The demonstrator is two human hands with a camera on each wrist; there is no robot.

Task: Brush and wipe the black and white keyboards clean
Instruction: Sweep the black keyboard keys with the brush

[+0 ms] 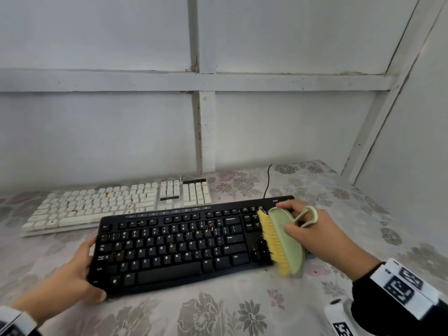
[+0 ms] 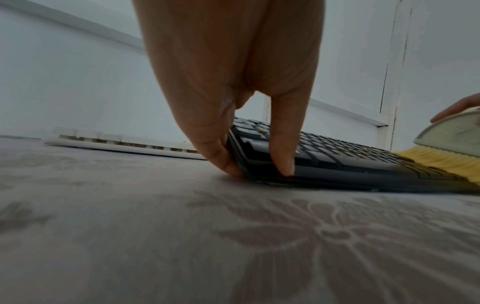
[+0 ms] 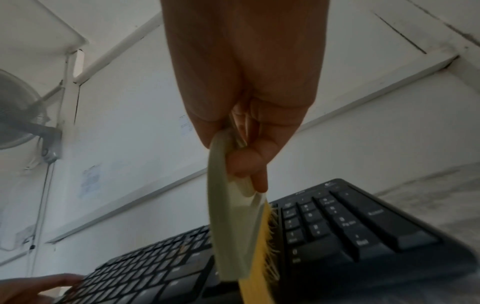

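A black keyboard point(image 1: 174, 243) lies in front of me on the flowered cloth, with small orange crumbs among its keys. Behind it sits a white keyboard point(image 1: 116, 204), also speckled orange. My right hand point(image 1: 312, 229) grips a pale green brush point(image 1: 286, 241) with yellow bristles point(image 1: 271, 241); the bristles stand on the keys between the arrow block and the number pad point(image 3: 324, 222). My left hand point(image 1: 80, 270) holds the black keyboard's left end, thumb point(image 2: 283, 144) on its front corner and fingers point(image 2: 215, 144) against its side edge point(image 2: 241, 156).
A black cable point(image 1: 268, 183) runs from the black keyboard's back toward the white panelled wall point(image 1: 206, 117). The flowered cloth point(image 1: 218, 311) covers the whole table. A second wall closes the right side. A wall fan point(image 3: 18, 111) hangs high in the right wrist view.
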